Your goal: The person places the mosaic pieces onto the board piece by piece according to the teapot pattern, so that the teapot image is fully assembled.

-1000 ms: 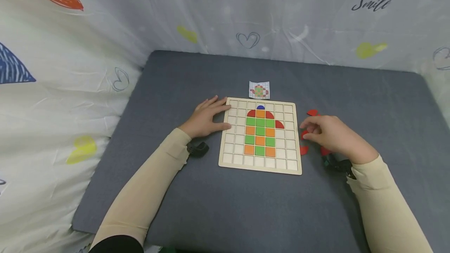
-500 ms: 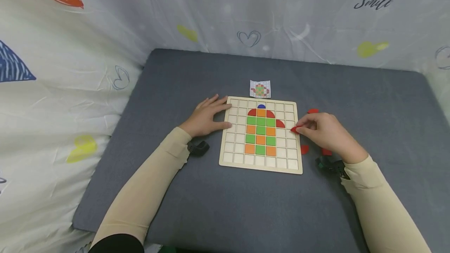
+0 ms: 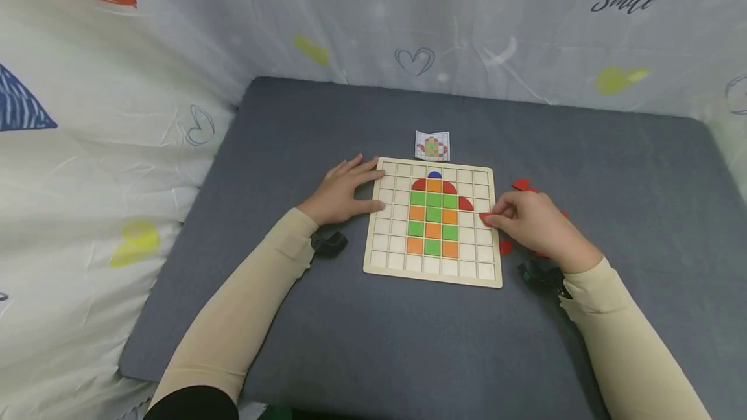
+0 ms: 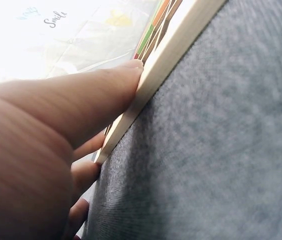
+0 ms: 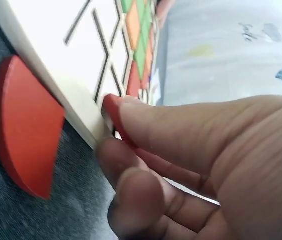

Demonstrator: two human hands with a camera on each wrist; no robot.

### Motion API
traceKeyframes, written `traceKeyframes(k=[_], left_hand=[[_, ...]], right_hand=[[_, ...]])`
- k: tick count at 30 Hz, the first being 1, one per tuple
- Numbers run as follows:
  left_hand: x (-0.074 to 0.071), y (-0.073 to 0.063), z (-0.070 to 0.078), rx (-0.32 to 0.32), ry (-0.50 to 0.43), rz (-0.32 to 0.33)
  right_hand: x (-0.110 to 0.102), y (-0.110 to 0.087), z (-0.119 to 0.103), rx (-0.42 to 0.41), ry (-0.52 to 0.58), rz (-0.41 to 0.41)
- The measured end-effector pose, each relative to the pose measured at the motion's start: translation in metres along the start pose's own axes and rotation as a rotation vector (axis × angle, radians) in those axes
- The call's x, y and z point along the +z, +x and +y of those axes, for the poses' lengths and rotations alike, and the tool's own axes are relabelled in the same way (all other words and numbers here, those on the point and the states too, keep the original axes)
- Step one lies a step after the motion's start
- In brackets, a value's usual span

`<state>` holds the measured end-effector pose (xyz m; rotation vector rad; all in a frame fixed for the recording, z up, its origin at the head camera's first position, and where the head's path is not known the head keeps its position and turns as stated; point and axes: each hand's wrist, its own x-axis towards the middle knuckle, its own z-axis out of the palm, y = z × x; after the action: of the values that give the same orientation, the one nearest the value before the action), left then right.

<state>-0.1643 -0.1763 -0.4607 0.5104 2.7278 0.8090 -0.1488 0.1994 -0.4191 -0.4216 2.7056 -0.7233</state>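
A wooden grid board lies on the table, with green, orange, red and blue pieces set in its middle squares. My right hand pinches a red piece between thumb and fingers over the board's right edge; in the right wrist view the held red piece is tilted and partly hidden by the thumb. My left hand lies with spread, straight fingers at the board's left edge. In the left wrist view the thumb touches the board's rim.
A small picture card with a teapot-like pattern lies behind the board. Several red pieces lie right of the board, among them a quarter-round red piece close to its edge. A printed curtain hangs behind the grey table.
My right hand has picked up a red piece from the table on the right and carried it left over the board's edge. The left hand stays in place.
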Motion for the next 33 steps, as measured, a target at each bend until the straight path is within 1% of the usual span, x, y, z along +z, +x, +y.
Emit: traceKeyframes(k=[4, 6, 11, 17, 21, 25, 33], left_hand=[[-0.003, -0.002, 0.0, 0.004, 0.003, 0.003], [-0.004, -0.002, 0.0, 0.007, 0.009, 0.006], [-0.006, 0.0, -0.001, 0.009, 0.016, 0.008], [-0.007, 0.001, -0.001, -0.001, 0.016, 0.018], [-0.003, -0.001, -0.001, -0.007, 0.016, 0.006], [0.002, -0.002, -0.002, 0.001, 0.007, -0.004], [0.001, -0.001, 0.0, 0.007, -0.004, 0.005]], right_hand=[[0.005, 0.001, -0.001, -0.054, -0.031, 0.015], [0.007, 0.002, -0.001, -0.069, -0.04, 0.026], [0.008, 0.003, -0.006, -0.076, -0.032, 0.038], [0.006, 0.005, -0.01, -0.073, -0.039, 0.032], [0.004, 0.002, -0.008, -0.059, -0.036, -0.004], [-0.002, -0.005, -0.004, -0.061, -0.049, -0.043], [-0.016, -0.018, 0.006, -0.045, -0.09, -0.152]])
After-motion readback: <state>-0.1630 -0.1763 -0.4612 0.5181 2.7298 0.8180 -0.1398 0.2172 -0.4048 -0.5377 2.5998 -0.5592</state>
